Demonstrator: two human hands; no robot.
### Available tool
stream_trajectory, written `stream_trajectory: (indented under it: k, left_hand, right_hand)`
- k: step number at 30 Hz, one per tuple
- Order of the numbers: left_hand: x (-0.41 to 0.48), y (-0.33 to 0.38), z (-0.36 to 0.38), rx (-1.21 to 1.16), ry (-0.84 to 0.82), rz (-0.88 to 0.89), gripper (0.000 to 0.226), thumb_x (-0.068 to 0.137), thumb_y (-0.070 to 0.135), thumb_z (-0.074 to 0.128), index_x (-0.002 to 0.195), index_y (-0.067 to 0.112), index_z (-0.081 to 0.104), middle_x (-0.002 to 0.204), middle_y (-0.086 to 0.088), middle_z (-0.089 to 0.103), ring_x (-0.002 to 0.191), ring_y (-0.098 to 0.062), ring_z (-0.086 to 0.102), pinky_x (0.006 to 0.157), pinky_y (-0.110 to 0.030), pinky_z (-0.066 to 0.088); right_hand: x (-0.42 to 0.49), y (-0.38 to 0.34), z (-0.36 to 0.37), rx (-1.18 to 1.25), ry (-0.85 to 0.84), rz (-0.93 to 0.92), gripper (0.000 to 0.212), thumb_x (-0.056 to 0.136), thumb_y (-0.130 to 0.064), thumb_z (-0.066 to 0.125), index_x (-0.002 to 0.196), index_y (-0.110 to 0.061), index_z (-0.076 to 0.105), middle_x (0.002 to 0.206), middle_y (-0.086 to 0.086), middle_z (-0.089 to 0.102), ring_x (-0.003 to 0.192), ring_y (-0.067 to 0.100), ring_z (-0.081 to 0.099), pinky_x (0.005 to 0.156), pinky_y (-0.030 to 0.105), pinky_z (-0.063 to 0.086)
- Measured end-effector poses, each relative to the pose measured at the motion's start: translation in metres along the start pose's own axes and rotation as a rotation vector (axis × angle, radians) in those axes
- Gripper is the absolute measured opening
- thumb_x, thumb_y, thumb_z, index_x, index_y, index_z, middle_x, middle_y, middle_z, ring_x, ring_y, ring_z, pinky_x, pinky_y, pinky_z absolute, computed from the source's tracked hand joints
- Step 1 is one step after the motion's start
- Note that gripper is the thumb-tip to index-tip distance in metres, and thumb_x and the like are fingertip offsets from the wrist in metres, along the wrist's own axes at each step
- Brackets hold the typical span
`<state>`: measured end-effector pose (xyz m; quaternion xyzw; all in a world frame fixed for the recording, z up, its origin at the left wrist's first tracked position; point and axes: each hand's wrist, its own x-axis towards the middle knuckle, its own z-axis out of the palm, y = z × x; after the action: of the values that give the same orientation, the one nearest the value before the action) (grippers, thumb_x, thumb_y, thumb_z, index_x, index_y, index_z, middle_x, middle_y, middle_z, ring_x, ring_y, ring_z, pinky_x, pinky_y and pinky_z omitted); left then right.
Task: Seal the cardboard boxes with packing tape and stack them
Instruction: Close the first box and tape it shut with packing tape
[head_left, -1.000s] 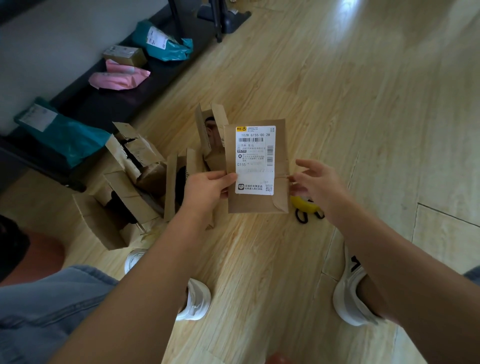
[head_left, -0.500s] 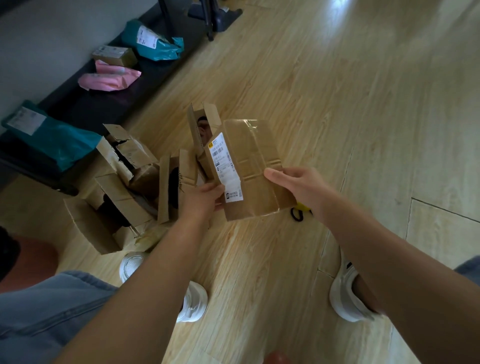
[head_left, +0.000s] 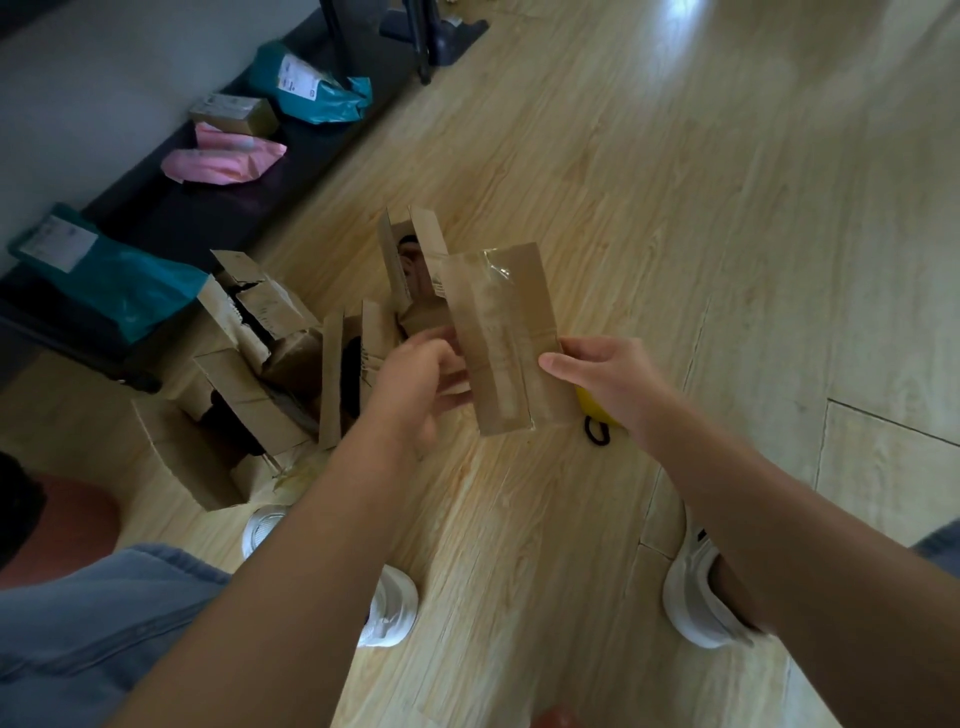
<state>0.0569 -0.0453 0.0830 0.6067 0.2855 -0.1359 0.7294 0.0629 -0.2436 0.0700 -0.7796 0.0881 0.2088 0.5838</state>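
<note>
Box (head_left: 501, 332) rotated label-away, gripped between left hand (head_left: 415, 382) and right hand (head_left: 605, 376)

The left hand (head_left: 415, 384) and right hand (head_left: 602, 379) are bare, as are both forearms; faded blue denim cloth (head_left: 104, 623) covers the left thigh, and a sliver of the same denim (head_left: 935, 551) shows at the right edge; the left foot wears a plain white low sneaker (head_left: 387, 608); the right white sneaker (head_left: 696, 597) has pale grey panels and a small black mark.
</note>
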Motion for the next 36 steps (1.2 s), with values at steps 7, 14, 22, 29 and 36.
stream_trajectory:
  k: [7,14,22,29,36]
  left_hand:
    - [-0.001,0.001,-0.002,0.044,-0.041,0.051,0.037,0.079,0.031,0.080,0.112,0.024,0.065,0.094,0.010,0.076,0.083,-0.004,0.072,0.079,-0.032,0.055]
    - [-0.003,-0.002,0.004,0.051,0.106,0.071,0.058,0.076,0.034,0.082,0.122,0.022,0.049,0.106,0.010,0.064,0.089,-0.005,0.061,0.069,-0.028,0.049]
    - [-0.001,-0.008,-0.012,0.042,-0.072,-0.037,0.038,0.083,0.035,0.072,0.117,0.019,0.067,0.111,-0.001,0.067,0.102,-0.021,0.061,0.083,-0.036,0.050]
    - [0.011,-0.026,-0.009,0.045,-0.131,-0.047,0.035,0.088,0.018,0.064,0.122,0.014,0.062,0.109,-0.004,0.067,0.102,-0.024,0.063,0.103,-0.046,0.049]
    - [0.027,-0.043,0.004,0.157,-0.055,-0.117,0.034,0.095,0.029,0.060,0.124,0.011,0.062,0.120,-0.008,0.067,0.109,-0.024,0.064,0.077,-0.033,0.057]
  right_hand:
    - [-0.004,-0.012,0.023,-0.233,-0.086,-0.167,0.056,0.083,-0.035,0.080,0.136,-0.029,0.061,0.133,-0.024,0.053,0.122,-0.004,0.048,0.100,0.017,0.039]
    - [-0.007,-0.017,0.022,-0.326,-0.228,-0.177,0.051,0.084,-0.037,0.078,0.132,-0.035,0.064,0.145,-0.019,0.049,0.133,0.003,0.045,0.114,0.033,0.039]
    - [0.012,0.004,0.008,-0.113,0.050,0.127,0.053,0.095,-0.041,0.064,0.143,-0.025,0.052,0.134,-0.009,0.061,0.120,0.015,0.059,0.107,0.040,0.046]
    - [0.012,0.017,0.001,-0.022,0.035,0.029,0.018,0.093,-0.023,0.068,0.102,-0.039,0.070,0.104,-0.012,0.075,0.101,0.013,0.070,0.096,0.047,0.055]
    - [0.022,0.031,0.000,-0.123,0.091,0.101,0.021,0.094,-0.033,0.064,0.115,-0.030,0.067,0.105,-0.011,0.068,0.099,0.012,0.064,0.095,0.042,0.054]
